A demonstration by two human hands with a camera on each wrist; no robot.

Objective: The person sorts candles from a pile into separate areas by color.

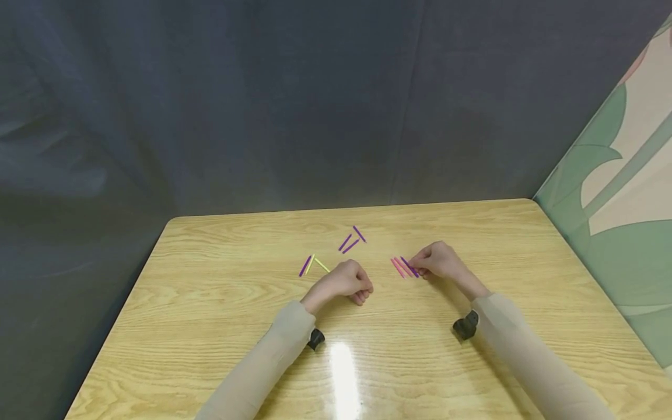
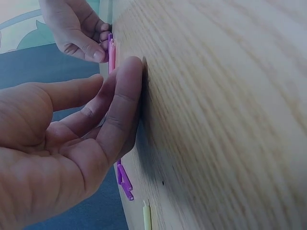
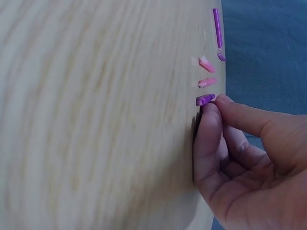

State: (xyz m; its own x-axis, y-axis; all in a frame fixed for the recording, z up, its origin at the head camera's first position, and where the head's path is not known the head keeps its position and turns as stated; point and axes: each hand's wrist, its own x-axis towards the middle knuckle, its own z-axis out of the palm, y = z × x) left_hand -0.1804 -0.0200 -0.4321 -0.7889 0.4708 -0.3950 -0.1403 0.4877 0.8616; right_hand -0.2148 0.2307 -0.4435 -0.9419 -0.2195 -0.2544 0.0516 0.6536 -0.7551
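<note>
My right hand (image 1: 438,261) holds its thumb and forefinger at a thin purple candle-like stick (image 3: 205,99), seeming to pinch it. This stick lies on the table beside two pink sticks (image 1: 397,268), roughly parallel to them. In the right wrist view, the fingers' backs rest by the tabletop. My left hand (image 1: 346,280) rests over the table with its fingers loosely curled and the thumb apart from them; nothing shows in its grasp. Just beyond the left hand lies a yellow stick (image 1: 321,265), its near end close to the hand.
Another yellow stick (image 1: 310,264) and a purple stick (image 1: 305,266) lie side by side left of centre. Farther back are several purple sticks (image 1: 351,246). A dark curtain (image 1: 336,105) hangs behind the wooden table (image 1: 210,326); a patterned wall (image 1: 625,233) stands at right.
</note>
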